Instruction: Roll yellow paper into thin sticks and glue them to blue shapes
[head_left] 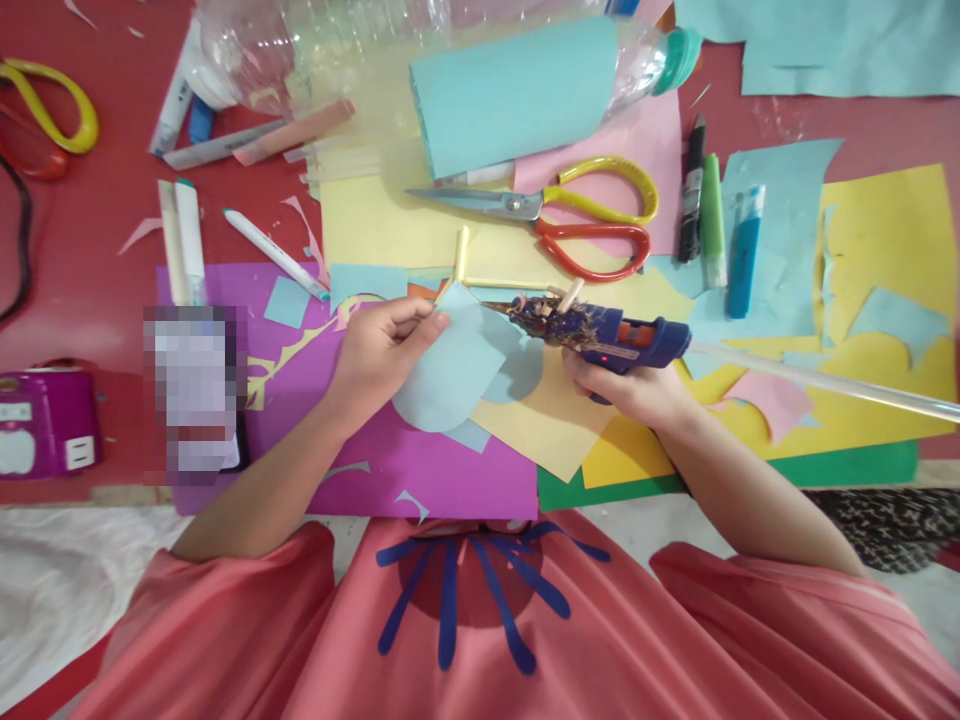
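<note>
A light blue paper cutout [450, 365], rounded at the bottom and pointed at the top, is pinched between the thumb and fingers of my left hand [390, 345]. My right hand [630, 390] is wrapped round the handle of a dark blue hot glue gun [600, 335] with a small red light lit. Its crusted nozzle points left, close to the cutout's upper edge; whether they touch I cannot tell. A long clear glue stick [825, 380] sticks out of the gun's back. Just above the cutout's tip is a thin folded strip of yellow paper [462, 255].
Scissors [525, 205] with yellow and red handles lie beyond the gun. Behind them rests a plastic bottle wrapped in blue paper [517, 95]. Pens and markers [745, 250] lie on both sides. A blurred phone [195, 390] is at left, over purple paper [442, 480], near a purple case [49, 420].
</note>
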